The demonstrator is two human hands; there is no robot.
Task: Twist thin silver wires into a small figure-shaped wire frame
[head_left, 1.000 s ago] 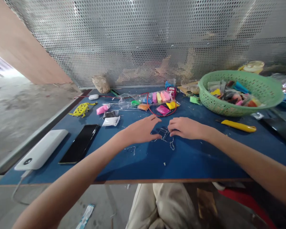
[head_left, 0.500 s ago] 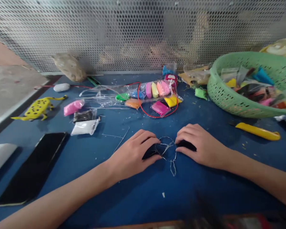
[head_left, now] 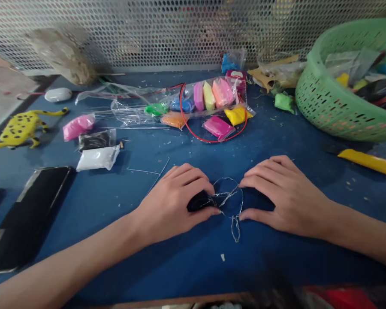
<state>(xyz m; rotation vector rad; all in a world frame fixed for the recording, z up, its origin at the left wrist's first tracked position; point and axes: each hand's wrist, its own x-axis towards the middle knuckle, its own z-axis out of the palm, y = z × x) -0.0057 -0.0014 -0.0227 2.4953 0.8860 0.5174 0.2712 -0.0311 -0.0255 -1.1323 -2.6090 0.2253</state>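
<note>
A thin silver wire frame (head_left: pixel 225 198), bent into a ring with crossing strands and a small loop hanging at its near side, lies low over the blue table between my hands. My left hand (head_left: pixel 180 201) has its thumb and index finger curled around the frame's left side. On the other side, my right hand (head_left: pixel 287 195) touches the ring's right edge with index fingertip and thumb tip, which are spread some way apart. Beyond my left hand lies a loose bent piece of wire (head_left: pixel 159 174), partly hidden by the hand.
Bagged coloured clay packs (head_left: pixel 209 94) and a red cord (head_left: pixel 196 136) lie farther back. A green basket (head_left: pixel 344 107) and a yellow cutter knife (head_left: pixel 368 161) are at right. A black phone (head_left: pixel 28 219) and a yellow spotted figure (head_left: pixel 19 128) sit at left, before a perforated metal panel (head_left: pixel 167 38).
The view has tilted down and come closer. The fingertips of my right hand have spread wider along the ring's edge. My left hand keeps its hold on the wire frame.
</note>
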